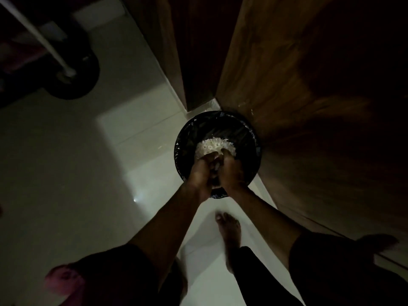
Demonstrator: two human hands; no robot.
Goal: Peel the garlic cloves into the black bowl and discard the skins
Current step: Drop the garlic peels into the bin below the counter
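Both hands meet at the centre of the frame, directly over a round black bin (190, 138) lined with a shiny black bag. The left hand (199, 173) and the right hand (231, 173) are pressed side by side, thumbs toward the camera and fingertips pointing down into the bin's mouth. The light is very dim, but the fingers of both hands look curled around a pale, fluffy clump of garlic skins (212, 145). It bulges out beyond the fingertips and shows again in the gap between the palms. The clump sits over the middle of the bin opening, inside its rim.

The bin stands on a white tiled floor (110, 162), touching or just beside a brown wooden panel (298, 96) that fills the upper right of the frame. A bare foot (228, 230) is planted on the tiles below the hands, near the bin. Dark clothing covers the lower edge of the frame. At the upper left a white pole (35, 34) runs down to a dark round base (72, 85). A blurred pink shape (64, 281) sits at the lower left.
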